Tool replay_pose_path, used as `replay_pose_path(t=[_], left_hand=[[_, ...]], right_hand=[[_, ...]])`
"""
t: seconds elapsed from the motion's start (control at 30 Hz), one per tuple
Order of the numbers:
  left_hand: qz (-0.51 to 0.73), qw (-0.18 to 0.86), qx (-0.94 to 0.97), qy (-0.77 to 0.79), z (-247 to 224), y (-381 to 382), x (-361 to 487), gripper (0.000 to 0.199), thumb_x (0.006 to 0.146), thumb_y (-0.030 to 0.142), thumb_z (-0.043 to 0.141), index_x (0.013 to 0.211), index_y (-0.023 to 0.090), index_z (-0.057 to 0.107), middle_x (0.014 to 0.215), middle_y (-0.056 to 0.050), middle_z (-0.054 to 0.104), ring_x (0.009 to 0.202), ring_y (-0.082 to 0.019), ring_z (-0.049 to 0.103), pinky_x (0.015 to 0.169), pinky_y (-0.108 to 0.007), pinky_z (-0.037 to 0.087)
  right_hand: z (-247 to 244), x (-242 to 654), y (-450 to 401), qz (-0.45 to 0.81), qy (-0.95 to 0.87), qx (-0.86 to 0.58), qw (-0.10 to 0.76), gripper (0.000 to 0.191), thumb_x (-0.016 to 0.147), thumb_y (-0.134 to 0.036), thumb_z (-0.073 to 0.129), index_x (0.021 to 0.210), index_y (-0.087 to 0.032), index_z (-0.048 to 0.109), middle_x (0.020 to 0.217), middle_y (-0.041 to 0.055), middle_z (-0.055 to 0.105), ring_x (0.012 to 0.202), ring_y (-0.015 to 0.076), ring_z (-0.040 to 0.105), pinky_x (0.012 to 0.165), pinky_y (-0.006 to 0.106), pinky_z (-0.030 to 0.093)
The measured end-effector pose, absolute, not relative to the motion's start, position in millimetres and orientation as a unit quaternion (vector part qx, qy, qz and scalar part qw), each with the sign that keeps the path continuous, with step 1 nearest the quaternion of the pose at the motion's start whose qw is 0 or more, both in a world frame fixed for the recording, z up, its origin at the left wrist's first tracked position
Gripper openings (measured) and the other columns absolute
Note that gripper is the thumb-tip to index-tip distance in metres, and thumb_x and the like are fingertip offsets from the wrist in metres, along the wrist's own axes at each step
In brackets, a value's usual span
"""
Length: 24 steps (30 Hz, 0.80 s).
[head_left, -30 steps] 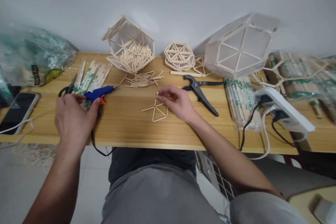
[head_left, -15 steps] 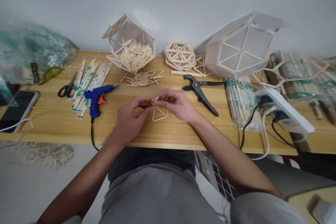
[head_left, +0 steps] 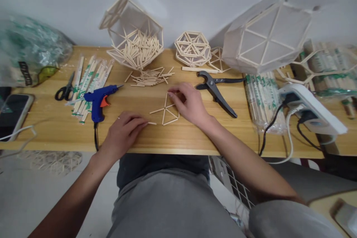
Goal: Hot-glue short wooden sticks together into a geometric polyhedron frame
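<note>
A small frame of short wooden sticks [head_left: 164, 109], with spokes meeting at one centre, lies flat on the table in front of me. My right hand [head_left: 189, 102] pinches the tip of its upper spoke and covers part of its right side. Left of the frame, my left hand [head_left: 124, 132] holds one short wooden stick [head_left: 151, 123] between thumb and fingers, its end pointing right, apart from the frame. Beyond both hands is a loose heap of cut sticks [head_left: 152, 77].
A blue glue gun [head_left: 97, 100], scissors [head_left: 65, 87] and wrapped chopsticks [head_left: 90, 83] lie to the left. Black cutters [head_left: 216, 91], more chopstick packs [head_left: 263, 100] and a white power strip [head_left: 312, 108] are at right. Stick-built polyhedra [head_left: 193, 49] stand along the wall.
My hands have moved apart. The left hand has drawn left and nearer with a single stick, while the frame now lies flat under my right hand. The view has shifted slightly.
</note>
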State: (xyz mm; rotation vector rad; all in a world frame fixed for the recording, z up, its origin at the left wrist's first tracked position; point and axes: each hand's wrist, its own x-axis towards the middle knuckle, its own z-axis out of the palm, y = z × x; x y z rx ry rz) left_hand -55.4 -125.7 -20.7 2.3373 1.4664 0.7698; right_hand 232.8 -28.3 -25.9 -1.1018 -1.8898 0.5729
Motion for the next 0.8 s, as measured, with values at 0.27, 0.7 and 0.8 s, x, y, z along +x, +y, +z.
replay_pose_path(t=[0.27, 0.7, 0.8], left_hand=[[0.248, 0.138, 0.831, 0.478, -22, -119, -49, 0.023, 0.113, 0.03, 0.062, 0.12, 0.029, 0.084, 0.115, -0.007, 0.082, 0.112, -0.025, 0.078, 0.1, -0.041, 0.064], [0.237, 0.149, 0.856, 0.436, -20, -105, -47, 0.024, 0.112, 0.028, 0.061, 0.116, 0.027, 0.085, 0.114, -0.008, 0.081, 0.108, -0.024, 0.076, 0.099, -0.041, 0.063], [0.24, 0.148, 0.854, 0.438, -20, -106, -46, 0.023, 0.112, 0.029, 0.063, 0.115, 0.027, 0.085, 0.115, -0.008, 0.081, 0.11, -0.025, 0.077, 0.1, -0.042, 0.063]], right_hand=[[-31, 233, -26, 0.244, -0.756, -0.453, 0.404, 0.018, 0.105, -0.03, 0.069, 0.121, -0.023, 0.074, 0.105, 0.0071, 0.079, 0.102, 0.0269, 0.072, 0.098, 0.045, 0.058], [-30, 233, -26, 0.245, -0.76, -0.453, 0.397, 0.017, 0.104, -0.027, 0.068, 0.121, -0.023, 0.072, 0.105, 0.0074, 0.077, 0.103, 0.0276, 0.071, 0.099, 0.046, 0.057], [-31, 233, -25, 0.243, -0.76, -0.45, 0.401, 0.017, 0.103, -0.026, 0.068, 0.12, -0.023, 0.071, 0.104, 0.0072, 0.078, 0.103, 0.0278, 0.071, 0.098, 0.046, 0.058]])
